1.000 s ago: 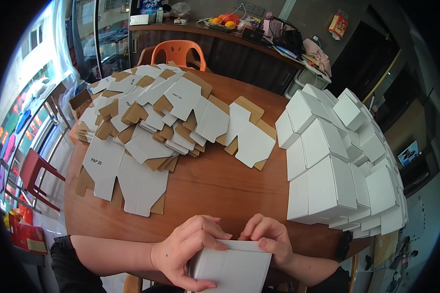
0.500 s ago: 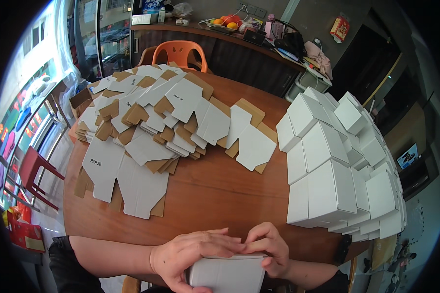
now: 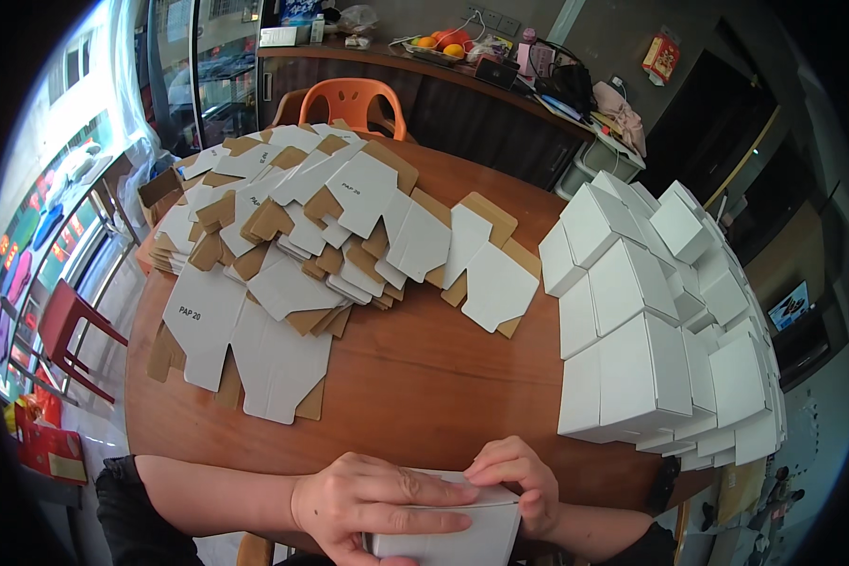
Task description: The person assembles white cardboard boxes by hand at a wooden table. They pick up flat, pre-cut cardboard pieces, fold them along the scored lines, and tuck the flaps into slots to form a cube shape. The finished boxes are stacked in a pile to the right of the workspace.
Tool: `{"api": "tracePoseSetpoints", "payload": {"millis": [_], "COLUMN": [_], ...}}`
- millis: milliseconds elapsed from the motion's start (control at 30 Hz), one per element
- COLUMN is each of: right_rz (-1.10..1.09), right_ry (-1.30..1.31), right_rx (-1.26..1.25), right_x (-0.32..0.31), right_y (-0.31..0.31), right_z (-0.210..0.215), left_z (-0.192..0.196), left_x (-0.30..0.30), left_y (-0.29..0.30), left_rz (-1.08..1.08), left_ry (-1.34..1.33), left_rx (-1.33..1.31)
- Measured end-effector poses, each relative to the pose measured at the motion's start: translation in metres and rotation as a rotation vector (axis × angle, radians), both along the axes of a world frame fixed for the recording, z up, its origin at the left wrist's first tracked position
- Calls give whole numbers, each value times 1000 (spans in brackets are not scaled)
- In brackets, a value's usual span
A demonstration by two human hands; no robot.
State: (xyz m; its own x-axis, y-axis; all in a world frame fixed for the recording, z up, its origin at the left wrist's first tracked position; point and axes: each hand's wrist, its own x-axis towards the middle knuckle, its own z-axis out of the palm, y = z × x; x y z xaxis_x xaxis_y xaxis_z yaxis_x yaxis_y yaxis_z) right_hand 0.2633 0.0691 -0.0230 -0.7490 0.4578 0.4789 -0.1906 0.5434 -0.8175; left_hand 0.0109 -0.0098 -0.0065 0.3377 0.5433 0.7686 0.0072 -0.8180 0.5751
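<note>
A small white cardboard box (image 3: 462,541) is held at the near edge of the table. My left hand (image 3: 377,500) wraps round its left side, fingers laid across the face toward me and thumb low down. At the box's far right corner, my right hand (image 3: 519,479) has its fingers curled against the lid edge. Flat unfolded carton blanks (image 3: 279,364), white outside and brown inside, lie in overlapping piles at the left and middle. To the right stands a tall stack of folded white boxes (image 3: 643,363).
The round brown wooden table (image 3: 434,377) carries all of this. Beyond it stand an orange chair (image 3: 354,102) and a sideboard (image 3: 387,90) with a fruit bowl (image 3: 443,47). A dark object (image 3: 665,481) sits by the stack's near corner. A red stool (image 3: 77,330) is at the left.
My left fingers have come down from the box's top edge onto its near face. More of the top shows behind them. The right hand stays at the corner, its fingers slightly shifted.
</note>
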Motion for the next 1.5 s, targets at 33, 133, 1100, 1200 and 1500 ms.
{"api": "tracePoseSetpoints", "payload": {"millis": [33, 133, 1100, 1200, 1500], "right_rz": [-12, 5, -72, -80, -160], "right_ry": [2, 41, -33, -4, 61], "right_rx": [33, 108, 188, -111, -292], "right_x": [-1, 4, -6, -8, -16], "right_y": [1, 4, 11, 22, 13], "right_z": [1, -2, -12, -14, -12], "left_z": [-1, 1, -22, -28, -36], "left_x": [-1, -2, -10, -12, -12], "left_y": [0, 0, 16, 18, 27], "left_rz": [4, 11, 202, 158, 247], "left_ry": [7, 55, -51, -5, -3], "left_rx": [19, 104, -288, -286, -589]}}
